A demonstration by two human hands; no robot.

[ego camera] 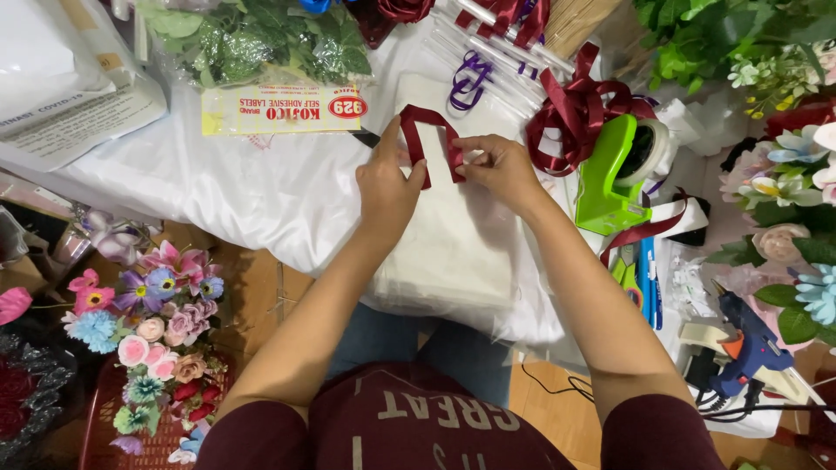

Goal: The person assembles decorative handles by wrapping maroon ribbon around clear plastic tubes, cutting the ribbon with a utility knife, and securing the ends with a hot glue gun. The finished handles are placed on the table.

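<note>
Both hands, left hand and right hand, pinch a dark red ribbon folded into one loop (apparently an early fold, nothing yet fastened) over white sheeting.

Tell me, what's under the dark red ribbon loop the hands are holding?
Under the ribbon loop held by the left hand and right hand lies white plastic sheeting. What's beneath it is hidden.

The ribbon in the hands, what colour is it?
Dark red ribbon, seen in the head view.
</note>
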